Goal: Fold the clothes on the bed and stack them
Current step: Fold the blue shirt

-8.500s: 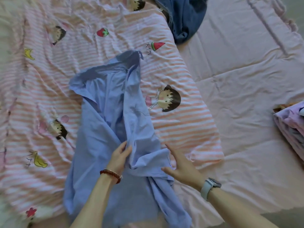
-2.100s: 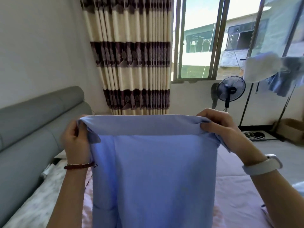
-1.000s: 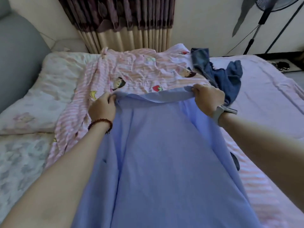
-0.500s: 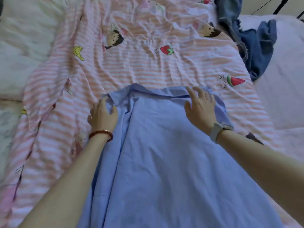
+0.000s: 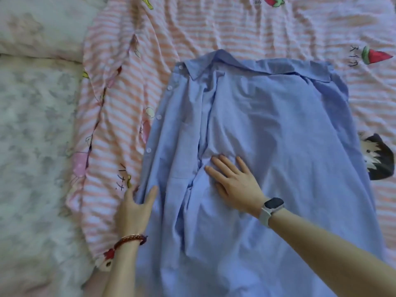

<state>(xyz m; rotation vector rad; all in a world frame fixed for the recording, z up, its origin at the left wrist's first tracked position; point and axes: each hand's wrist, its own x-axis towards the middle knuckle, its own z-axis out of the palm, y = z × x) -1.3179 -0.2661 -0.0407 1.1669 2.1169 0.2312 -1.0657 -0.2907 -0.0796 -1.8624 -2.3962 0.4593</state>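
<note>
Blue shirt (image 5: 278,146) lies spread on striped blanket (image 5: 214,28) — right hand (image 5: 233,183) flat on it, fingers straight; left hand (image 5: 134,209) pinches its left edge.

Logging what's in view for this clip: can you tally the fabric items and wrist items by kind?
Blue shirt: 1
Striped cartoon quilt: 1
Floral bedding: 1
Bead bracelet: 1
Watch: 1
Total: 5
</note>
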